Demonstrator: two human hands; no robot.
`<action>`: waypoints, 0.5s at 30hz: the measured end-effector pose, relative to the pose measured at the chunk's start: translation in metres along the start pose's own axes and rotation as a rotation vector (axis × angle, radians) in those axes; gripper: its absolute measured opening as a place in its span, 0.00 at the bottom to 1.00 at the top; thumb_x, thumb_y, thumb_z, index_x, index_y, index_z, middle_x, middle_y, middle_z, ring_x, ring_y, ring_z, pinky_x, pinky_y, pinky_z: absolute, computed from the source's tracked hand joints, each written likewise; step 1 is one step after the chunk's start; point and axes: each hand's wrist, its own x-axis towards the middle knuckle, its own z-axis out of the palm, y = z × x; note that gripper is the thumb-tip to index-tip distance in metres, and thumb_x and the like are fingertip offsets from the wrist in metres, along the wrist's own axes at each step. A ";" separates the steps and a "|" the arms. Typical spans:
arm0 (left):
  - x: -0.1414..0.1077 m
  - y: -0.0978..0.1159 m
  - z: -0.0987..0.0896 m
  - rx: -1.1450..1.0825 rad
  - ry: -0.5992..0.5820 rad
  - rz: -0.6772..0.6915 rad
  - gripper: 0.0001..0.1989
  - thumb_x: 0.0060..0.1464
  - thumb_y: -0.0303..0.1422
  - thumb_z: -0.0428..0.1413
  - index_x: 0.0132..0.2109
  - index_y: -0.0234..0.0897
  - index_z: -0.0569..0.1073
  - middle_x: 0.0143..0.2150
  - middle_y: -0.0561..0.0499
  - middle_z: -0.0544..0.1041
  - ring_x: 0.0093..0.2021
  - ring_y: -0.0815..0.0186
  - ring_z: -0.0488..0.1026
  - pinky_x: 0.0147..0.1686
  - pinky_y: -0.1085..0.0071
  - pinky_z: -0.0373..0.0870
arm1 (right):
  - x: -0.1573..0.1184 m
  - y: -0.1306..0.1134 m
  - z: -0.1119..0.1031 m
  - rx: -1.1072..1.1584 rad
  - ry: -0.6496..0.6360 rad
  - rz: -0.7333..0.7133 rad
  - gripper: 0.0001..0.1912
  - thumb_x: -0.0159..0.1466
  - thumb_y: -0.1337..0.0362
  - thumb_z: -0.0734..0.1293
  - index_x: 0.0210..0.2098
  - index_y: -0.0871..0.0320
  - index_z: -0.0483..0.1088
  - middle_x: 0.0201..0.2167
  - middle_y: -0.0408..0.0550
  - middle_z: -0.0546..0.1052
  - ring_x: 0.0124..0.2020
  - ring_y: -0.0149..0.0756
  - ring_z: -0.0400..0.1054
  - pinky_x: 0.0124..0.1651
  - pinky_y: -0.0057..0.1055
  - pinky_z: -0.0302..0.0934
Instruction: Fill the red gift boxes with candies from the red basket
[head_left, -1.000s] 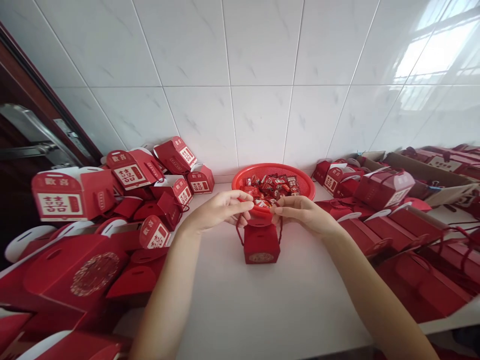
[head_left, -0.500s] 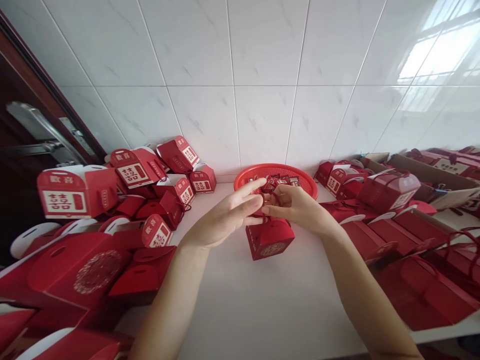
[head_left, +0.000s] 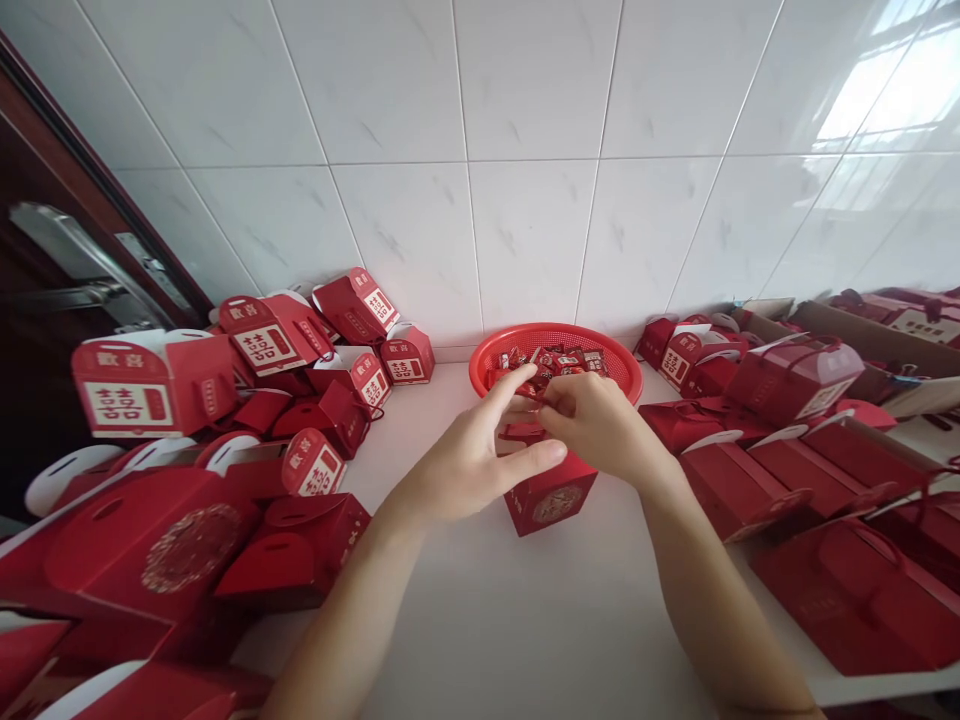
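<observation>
White bench (head_left: 442, 610) bore a red plastic basket (head_left: 555, 345), the right hand (head_left: 596, 425) pinching something small and red, the left hand (head_left: 476, 465) spread open.

Two bare, slender forearms (head_left: 337, 625) taper into long-fingered hands (head_left: 469, 465).

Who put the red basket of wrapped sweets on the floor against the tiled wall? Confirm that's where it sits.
Wrong on one point: the head view shows the red basket on a white counter, not the floor. It does sit against the tiled wall, holding wrapped sweets.
</observation>
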 end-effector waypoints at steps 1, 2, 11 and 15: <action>0.001 -0.003 0.000 0.082 0.040 -0.005 0.41 0.55 0.43 0.63 0.71 0.49 0.54 0.61 0.44 0.71 0.60 0.53 0.70 0.55 0.59 0.70 | 0.001 0.001 0.000 0.049 -0.006 -0.015 0.14 0.57 0.68 0.64 0.17 0.56 0.57 0.15 0.41 0.62 0.19 0.28 0.52 0.25 0.30 0.42; 0.003 -0.006 0.001 0.172 0.080 -0.013 0.41 0.54 0.44 0.63 0.70 0.48 0.56 0.58 0.45 0.73 0.57 0.53 0.72 0.53 0.60 0.71 | 0.001 0.002 0.000 0.095 -0.014 -0.027 0.14 0.56 0.67 0.64 0.17 0.56 0.59 0.15 0.41 0.63 0.19 0.28 0.53 0.24 0.30 0.44; 0.020 -0.017 0.002 0.570 -0.020 -0.094 0.09 0.53 0.35 0.57 0.30 0.40 0.65 0.33 0.53 0.70 0.35 0.62 0.69 0.33 0.68 0.63 | 0.005 0.010 0.002 0.282 -0.098 -0.015 0.07 0.56 0.68 0.66 0.21 0.58 0.70 0.20 0.45 0.74 0.25 0.35 0.67 0.28 0.29 0.58; 0.025 -0.027 0.000 0.570 -0.099 -0.094 0.08 0.51 0.31 0.55 0.27 0.40 0.63 0.29 0.54 0.68 0.32 0.63 0.68 0.30 0.69 0.59 | 0.010 0.015 0.007 0.349 -0.191 -0.028 0.07 0.55 0.69 0.67 0.21 0.58 0.70 0.18 0.44 0.74 0.25 0.34 0.69 0.28 0.28 0.60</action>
